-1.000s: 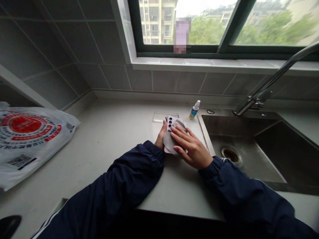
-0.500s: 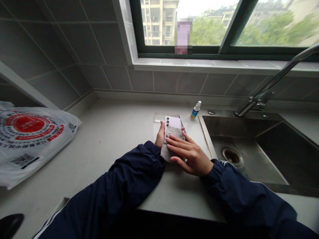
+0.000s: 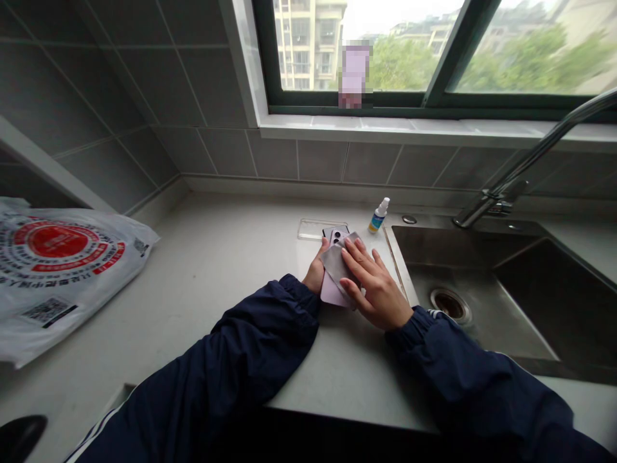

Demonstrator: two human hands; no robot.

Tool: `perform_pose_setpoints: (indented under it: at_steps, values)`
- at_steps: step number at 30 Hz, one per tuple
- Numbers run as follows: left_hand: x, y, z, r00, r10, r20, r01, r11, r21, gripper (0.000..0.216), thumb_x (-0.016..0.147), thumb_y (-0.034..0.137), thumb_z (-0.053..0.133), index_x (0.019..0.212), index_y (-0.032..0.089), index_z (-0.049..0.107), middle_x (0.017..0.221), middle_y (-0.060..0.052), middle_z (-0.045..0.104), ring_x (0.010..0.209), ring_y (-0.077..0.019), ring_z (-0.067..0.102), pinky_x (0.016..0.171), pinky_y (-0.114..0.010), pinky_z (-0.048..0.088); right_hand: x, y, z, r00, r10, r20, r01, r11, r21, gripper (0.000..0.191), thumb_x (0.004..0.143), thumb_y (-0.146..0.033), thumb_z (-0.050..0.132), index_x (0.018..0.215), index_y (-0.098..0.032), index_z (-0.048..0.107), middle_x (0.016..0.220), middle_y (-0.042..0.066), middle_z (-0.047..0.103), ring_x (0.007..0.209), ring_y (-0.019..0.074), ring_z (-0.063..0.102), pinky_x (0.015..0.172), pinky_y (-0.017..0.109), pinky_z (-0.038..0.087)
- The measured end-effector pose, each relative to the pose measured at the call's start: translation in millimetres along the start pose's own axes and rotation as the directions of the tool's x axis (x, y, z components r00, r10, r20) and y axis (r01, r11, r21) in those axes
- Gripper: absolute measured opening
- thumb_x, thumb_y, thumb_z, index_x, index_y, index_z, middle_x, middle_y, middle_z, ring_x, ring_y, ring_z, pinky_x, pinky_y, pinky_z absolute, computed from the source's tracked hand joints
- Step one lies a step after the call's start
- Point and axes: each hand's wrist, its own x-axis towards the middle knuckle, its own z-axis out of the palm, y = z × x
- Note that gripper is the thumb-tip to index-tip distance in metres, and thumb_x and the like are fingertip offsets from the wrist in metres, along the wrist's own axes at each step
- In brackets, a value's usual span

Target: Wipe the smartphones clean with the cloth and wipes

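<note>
Phone [image 3: 332, 294] is clamped in the left hand [image 3: 315, 275]; the right hand [image 3: 380, 292], spread, presses a cloth [image 3: 336, 260] on it, a bottle [image 3: 378, 217] standing beyond.

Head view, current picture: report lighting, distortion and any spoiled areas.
Head view: the window is the bright source, its sky washed out; head view: the counter is dimmer between the sleeves than at its back; head view: the plastic bag looks stretched near the left edge; head view: pixelation hides a patch over the window.
</note>
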Motion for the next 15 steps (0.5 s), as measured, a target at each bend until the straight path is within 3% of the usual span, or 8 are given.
perform_pose_setpoints:
  at_steps: [5,8,12,15]
  values:
    - [-2.1,5.5,-8.4,0.992,-0.125,0.018,0.125,0.992,0.013,0.08,0.1,0.066,0.027,0.136,0.001,0.057,0.103,-0.02,0.075,0.102,-0.0284,0.073,0.106,-0.039,0.048,-1.6,-8.0,-4.1,0.972,-0.229,0.056,0.222,0.969,0.112,0.051,0.102,-0.03,0.052,0.151,-0.019,0.047,0.153,0.016,0.051,0.15,0.0298,0.036,0.123,0.062,0.024]
    - [-2.3,7.9,-8.3,0.991,-0.131,0.016,0.131,0.991,0.031,0.085,0.099,0.069,0.025,0.133,-0.001,0.059,0.099,-0.021,0.075,0.099,-0.029,0.074,0.105,-0.04,0.048,-1.5,-9.5,-4.9,0.955,-0.286,0.08,0.275,0.953,0.127,0.054,0.101,-0.03,0.053,0.153,-0.019,0.045,0.153,0.015,0.051,0.149,0.0294,0.037,0.124,0.061,0.023]
    - [-1.0,5.7,1.6,0.981,-0.182,-0.065,0.184,0.982,0.033,0.08,0.102,0.063,0.018,0.141,0.001,0.052,0.108,-0.018,0.075,0.117,-0.0265,0.068,0.114,-0.038,0.04,-0.3,-6.8,-3.2,0.983,-0.158,0.099,0.156,0.987,0.026,0.064,0.104,-0.036,0.048,0.161,-0.019,0.027,0.162,0.015,0.036,0.154,0.0301,0.025,0.123,0.062,0.023]
    - [0.6,-0.3,5.6,0.995,-0.082,-0.054,0.082,0.997,0.01,0.072,0.105,0.056,0.018,0.149,0.007,0.046,0.116,-0.014,0.073,0.128,-0.0237,0.062,0.118,-0.036,0.035,0.8,-3.9,-1.5,0.998,-0.028,0.06,0.03,0.999,-0.032,0.068,0.105,-0.041,0.044,0.164,-0.022,0.016,0.167,0.015,0.025,0.156,0.0317,0.019,0.122,0.063,0.025]
